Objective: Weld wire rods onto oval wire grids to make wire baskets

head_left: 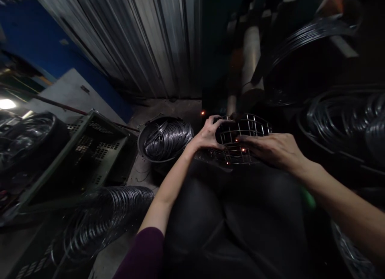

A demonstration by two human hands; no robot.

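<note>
A round basket of metal wire (252, 127) is in front of me, under the electrode-like rod of a machine (231, 105). My left hand (210, 133) is closed on the basket's left side, thumb low and fingers over the upper rim. On the right side, my right hand (275, 149) grips the basket with fingers pressed together, some of their tips hidden. Small orange sparks (243, 149) glow at the wires and near my left hand.
A bucket of wire rings (141, 144) stands left of my left hand. Further left are a green plastic crate (122, 150) and a row of wire rings (120, 204). More wire rings (337, 114) lie at right. A corrugated metal sheet (144, 38) stands behind.
</note>
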